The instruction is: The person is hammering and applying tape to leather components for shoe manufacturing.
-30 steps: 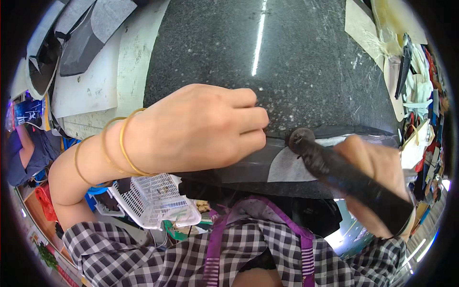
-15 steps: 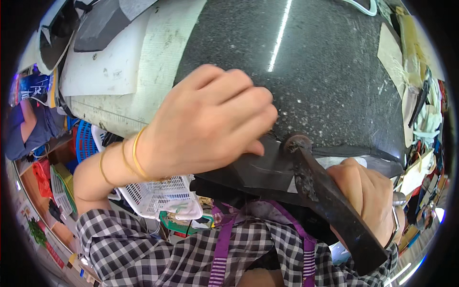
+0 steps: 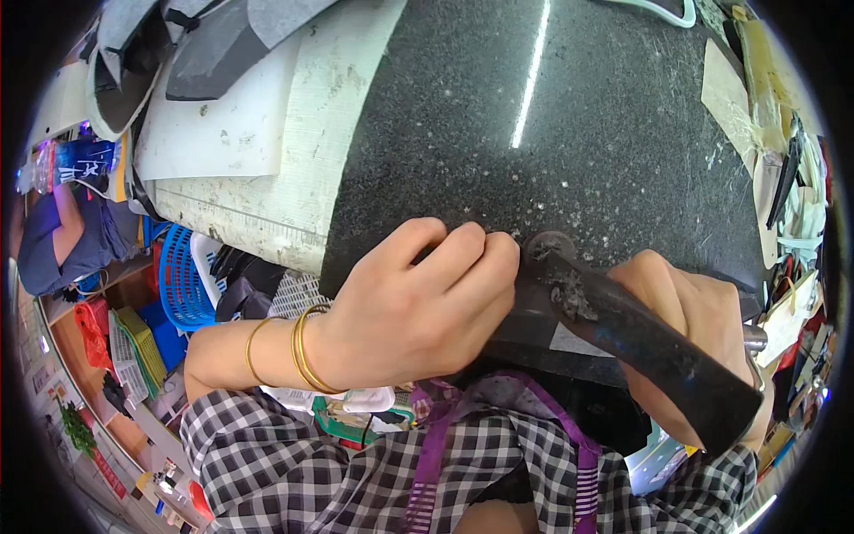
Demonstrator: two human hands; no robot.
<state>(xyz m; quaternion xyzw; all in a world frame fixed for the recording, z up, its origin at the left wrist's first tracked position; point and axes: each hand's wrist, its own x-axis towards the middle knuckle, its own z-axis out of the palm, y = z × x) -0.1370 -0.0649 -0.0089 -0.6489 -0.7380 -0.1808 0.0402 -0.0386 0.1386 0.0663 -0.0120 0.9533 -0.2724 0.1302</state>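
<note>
My right hand (image 3: 689,303) is closed round the handle of a dark metal shoemaker's hammer (image 3: 667,347). Its round face rests at or just over the edge of a black sheet-like piece (image 3: 525,327), while the long flared end points down to the right. A shiny metal end sticks out past my right fist. My left hand (image 3: 431,307), with gold bangles at the wrist, is curled with its knuckles up on the black piece beside the hammer's face. Its fingertips are hidden. The piece lies along the near edge of a dark speckled stone slab (image 3: 463,116).
White sheets (image 3: 222,133) and grey cut pieces (image 3: 213,67) lie left of the slab. A blue basket (image 3: 182,276) stands below the table at left. Another person's arm (image 3: 67,227) shows at far left. Scraps and tools (image 3: 801,205) crowd the right side.
My left hand has lowered toward me and onto the black piece. The hammer's flared end has swung up and to the right, with its face near the same spot.
</note>
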